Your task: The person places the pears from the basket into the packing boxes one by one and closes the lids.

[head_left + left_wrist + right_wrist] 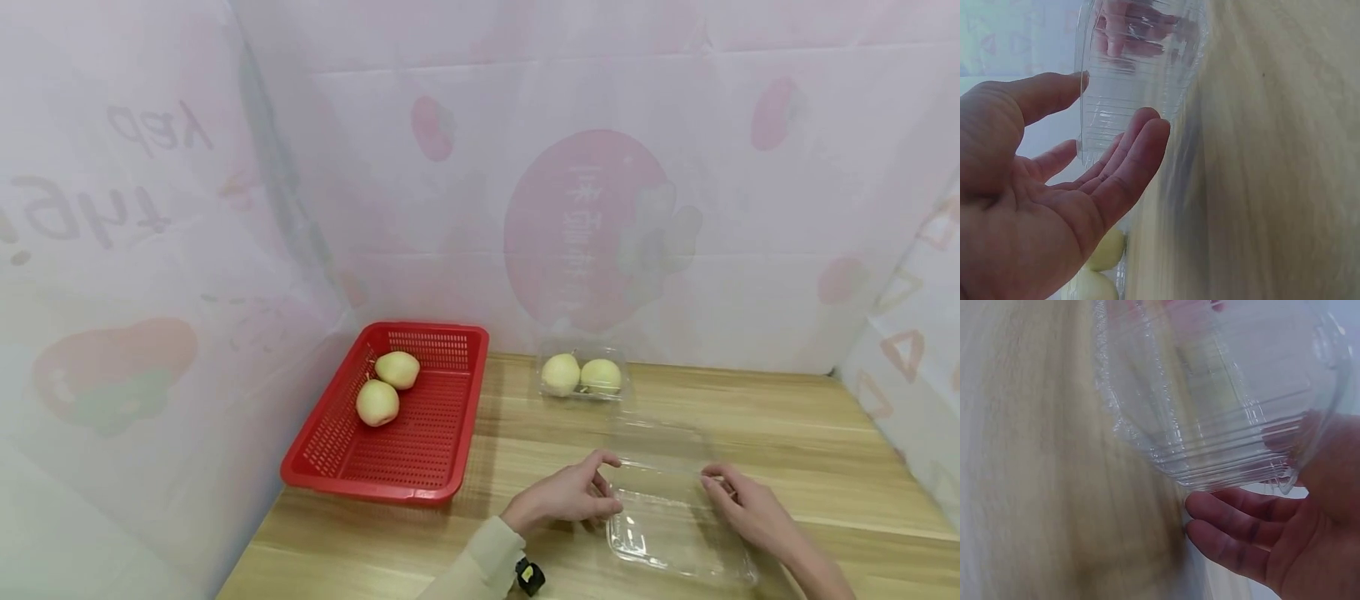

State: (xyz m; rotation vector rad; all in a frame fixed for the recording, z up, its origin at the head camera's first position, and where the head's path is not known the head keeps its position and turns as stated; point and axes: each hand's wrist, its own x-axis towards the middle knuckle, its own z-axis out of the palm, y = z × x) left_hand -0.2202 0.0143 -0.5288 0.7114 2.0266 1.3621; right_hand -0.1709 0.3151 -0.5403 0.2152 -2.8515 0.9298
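Note:
A clear plastic clamshell box (pixel 663 517) stands at the front right with its lid (pixel 656 442) folded back. My left hand (pixel 573 492) holds its left side. In the left wrist view, the thumb (pixel 1054 94) lies at the rim and the fingers bend toward the ribbed wall (pixel 1110 119). On the opposite side, my right hand (pixel 750 508) grips the edge. The right wrist view is blurred, with the fingers (pixel 1235 519) just below the ribbed wall (pixel 1229 456) and the thumb partly behind the plastic. No fruit lies inside this box.
A red plastic basket (pixel 468 433) on the left holds two pale yellow pears (pixel 377 403). At the back, another clear box (pixel 546 354) contains two more pears (pixel 561 374). A small black object (pixel 529 576) is by the left sleeve. Printed sheets (pixel 450 208) enclose the wooden table (pixel 750 417).

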